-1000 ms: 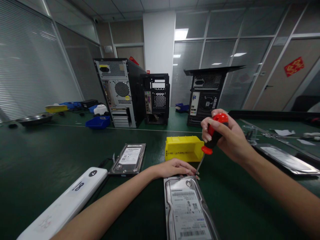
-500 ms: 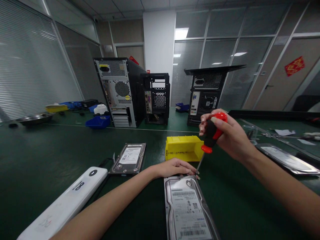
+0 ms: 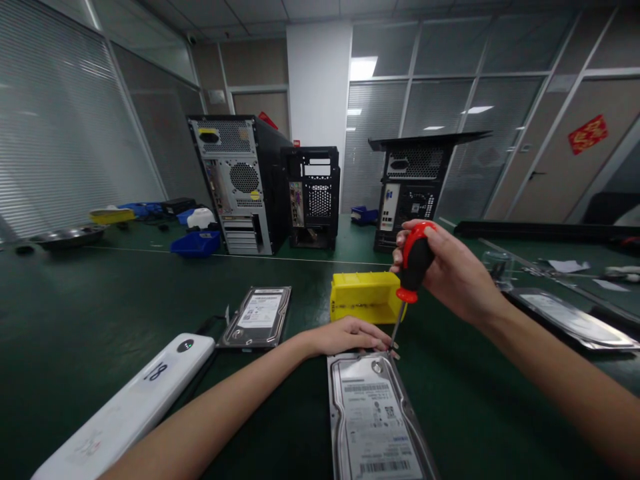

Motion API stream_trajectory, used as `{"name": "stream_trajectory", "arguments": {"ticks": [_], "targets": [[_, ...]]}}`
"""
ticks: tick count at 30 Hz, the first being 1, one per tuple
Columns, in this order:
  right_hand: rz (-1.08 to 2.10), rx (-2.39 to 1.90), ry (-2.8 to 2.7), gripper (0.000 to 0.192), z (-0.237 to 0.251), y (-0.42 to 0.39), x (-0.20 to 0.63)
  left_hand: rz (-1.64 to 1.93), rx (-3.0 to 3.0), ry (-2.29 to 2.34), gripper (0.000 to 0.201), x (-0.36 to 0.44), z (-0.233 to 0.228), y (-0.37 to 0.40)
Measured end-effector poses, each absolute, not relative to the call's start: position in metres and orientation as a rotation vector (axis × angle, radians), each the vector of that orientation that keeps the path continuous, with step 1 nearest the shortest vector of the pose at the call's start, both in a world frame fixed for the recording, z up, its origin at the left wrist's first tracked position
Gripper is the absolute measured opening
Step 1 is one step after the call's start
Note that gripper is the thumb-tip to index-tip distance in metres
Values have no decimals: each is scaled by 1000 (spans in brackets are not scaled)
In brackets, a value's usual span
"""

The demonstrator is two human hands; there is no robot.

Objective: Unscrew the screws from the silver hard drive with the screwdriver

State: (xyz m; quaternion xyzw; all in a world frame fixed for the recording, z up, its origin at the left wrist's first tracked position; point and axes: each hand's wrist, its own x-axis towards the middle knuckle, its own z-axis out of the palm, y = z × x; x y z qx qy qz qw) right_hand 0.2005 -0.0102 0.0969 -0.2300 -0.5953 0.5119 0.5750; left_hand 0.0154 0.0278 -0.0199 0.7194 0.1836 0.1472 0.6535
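Note:
A silver hard drive (image 3: 375,420) with a white label lies before me, its near end cut off by the frame's bottom. My left hand (image 3: 350,337) is closed against its far edge, fingers laid along that edge toward the far right corner; the thumb is hidden. In my right hand (image 3: 445,267) is a red and black screwdriver (image 3: 417,257), tilted, with its handle up. Its shaft runs down to the drive's far right corner, beside my left fingertips. The tip is too small to make out exactly.
Behind my left hand a yellow bin (image 3: 367,297) lies on its side. Another hard drive (image 3: 260,317) and a white power bank (image 3: 130,407) are on the left, a third drive (image 3: 575,320) on the right. Computer cases (image 3: 245,187) line the back.
The screwdriver handle has turned in my right hand and shifted slightly left, standing a little more upright. My left hand and the hard drive look unmoved.

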Motion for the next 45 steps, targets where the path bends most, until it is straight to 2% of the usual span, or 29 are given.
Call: {"name": "stream_trajectory", "arguments": {"ticks": [7, 11, 17, 20, 24, 26, 31, 37, 41, 45], "targets": [[1185, -532, -1407, 14, 98, -12, 199, 341, 1640, 415, 37, 15, -24, 31], [1217, -547, -1418, 23, 98, -13, 198, 349, 1649, 403, 35, 15, -21, 29], [1137, -584, -1390, 23, 94, -10, 197, 356, 1664, 431, 32, 15, -17, 26], [1120, -571, -1407, 29, 94, -10, 198, 358, 1653, 447, 29, 15, -17, 25], [1220, -509, -1405, 21, 96, -13, 197, 357, 1636, 453, 26, 15, -17, 25], [1251, -518, -1400, 24, 97, -14, 197, 354, 1634, 453, 25, 15, -17, 26], [1189, -560, -1393, 17, 95, -13, 196, 357, 1663, 455, 23, 15, -19, 27], [1224, -548, -1363, 17, 96, -12, 197, 334, 1686, 463, 24, 14, -19, 28], [1260, -527, -1374, 25, 95, -8, 199, 344, 1694, 442, 24, 14, -19, 28], [1183, -567, -1318, 16, 92, -3, 201, 338, 1699, 461, 25, 15, -19, 28]]}}
